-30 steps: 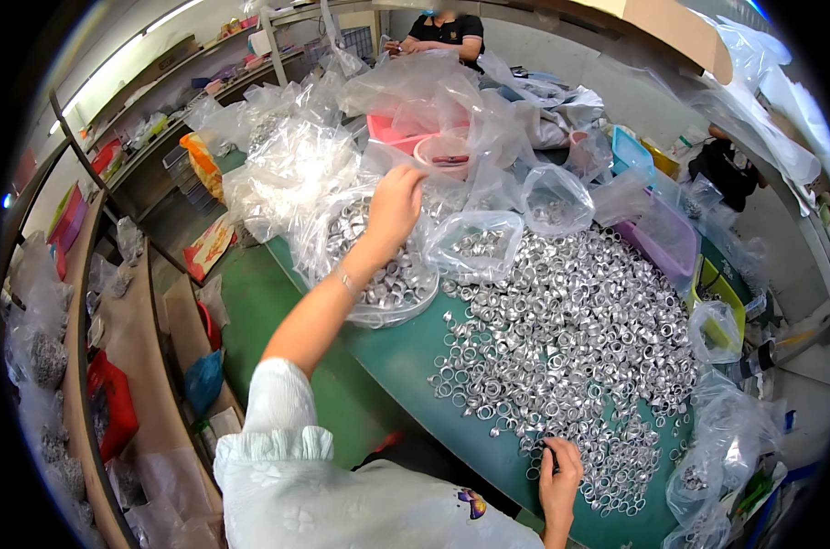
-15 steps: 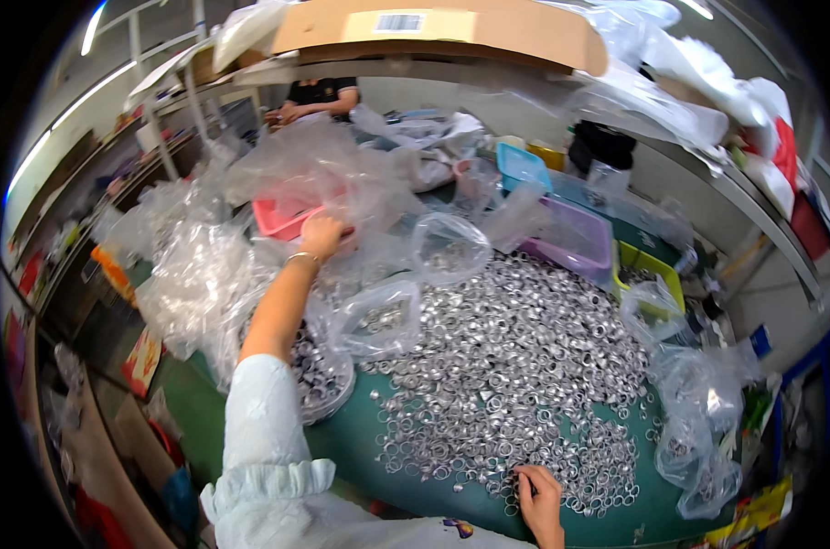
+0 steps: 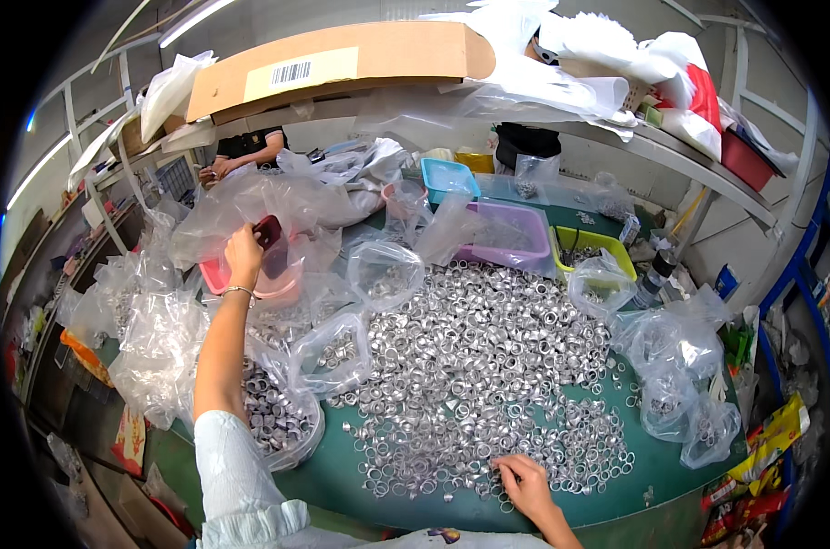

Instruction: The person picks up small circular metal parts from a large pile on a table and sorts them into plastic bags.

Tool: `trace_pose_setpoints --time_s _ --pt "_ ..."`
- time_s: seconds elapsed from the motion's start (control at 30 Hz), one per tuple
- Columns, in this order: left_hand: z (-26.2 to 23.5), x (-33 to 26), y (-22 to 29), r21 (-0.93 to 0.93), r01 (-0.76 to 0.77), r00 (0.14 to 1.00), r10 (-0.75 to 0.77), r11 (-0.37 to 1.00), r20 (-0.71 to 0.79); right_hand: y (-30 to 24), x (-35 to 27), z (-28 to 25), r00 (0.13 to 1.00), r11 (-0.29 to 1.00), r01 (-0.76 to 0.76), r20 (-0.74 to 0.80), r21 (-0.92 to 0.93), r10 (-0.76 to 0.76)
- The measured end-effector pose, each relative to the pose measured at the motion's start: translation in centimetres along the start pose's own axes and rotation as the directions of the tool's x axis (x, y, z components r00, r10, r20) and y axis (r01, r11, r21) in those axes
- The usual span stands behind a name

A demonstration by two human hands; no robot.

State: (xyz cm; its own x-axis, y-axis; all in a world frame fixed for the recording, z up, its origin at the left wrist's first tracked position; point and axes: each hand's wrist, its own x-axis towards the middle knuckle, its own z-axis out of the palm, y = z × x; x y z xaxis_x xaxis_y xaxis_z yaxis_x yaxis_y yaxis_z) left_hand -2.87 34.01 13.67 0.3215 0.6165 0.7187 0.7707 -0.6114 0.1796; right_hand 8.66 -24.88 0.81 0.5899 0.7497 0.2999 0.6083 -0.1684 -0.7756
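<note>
Pink tub [image 3: 215,274]: left hand [image 3: 244,254] grasping dark scoop [image 3: 268,231] inside. Bags [image 3: 337,352]: metal rings. Counter [image 3: 342,457]: loose ring heap [image 3: 488,366]; right hand [image 3: 527,483] fingers curled on rings. Purple bin [image 3: 515,233] behind.

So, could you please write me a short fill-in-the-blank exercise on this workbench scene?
1. The left hand grips a dark red scoop over a ____ tub.
2. The right hand rests on the near edge of a heap of silver ____.
3. The table top is ____.
4. A long ____ box lies on the shelf above.

Missing words: pink; rings; green; cardboard
</note>
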Motion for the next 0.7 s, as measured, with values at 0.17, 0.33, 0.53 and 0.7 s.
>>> trace_pose_setpoints --time_s 0.17,0.33,0.53,0.7 --pt "0.8 -0.5 -0.9 0.151 -0.206 0.967 0.178 0.967 0.183 -0.5 0.4 0.4 0.997 0.997 0.075 -0.013 0.014 -0.075" --pt "-2.2 0.9 0.5 -0.058 -0.008 0.999 0.006 0.998 -0.044 -1.4 -0.4 -0.4 0.999 0.998 0.047 -0.002 0.051 -0.047" --pt "-8.8 1.1 3.1 -0.147 0.076 0.973 -0.105 0.986 -0.203 -2.7 0.4 -0.4 1.0 0.984 0.008 0.017 0.175 -0.011" --pt "-16.5 -3.9 10.1 -0.297 -0.421 0.843 0.249 0.857 -0.476 -3.7 0.8 0.2 0.969 0.694 -0.243 0.199 0.677 0.145"
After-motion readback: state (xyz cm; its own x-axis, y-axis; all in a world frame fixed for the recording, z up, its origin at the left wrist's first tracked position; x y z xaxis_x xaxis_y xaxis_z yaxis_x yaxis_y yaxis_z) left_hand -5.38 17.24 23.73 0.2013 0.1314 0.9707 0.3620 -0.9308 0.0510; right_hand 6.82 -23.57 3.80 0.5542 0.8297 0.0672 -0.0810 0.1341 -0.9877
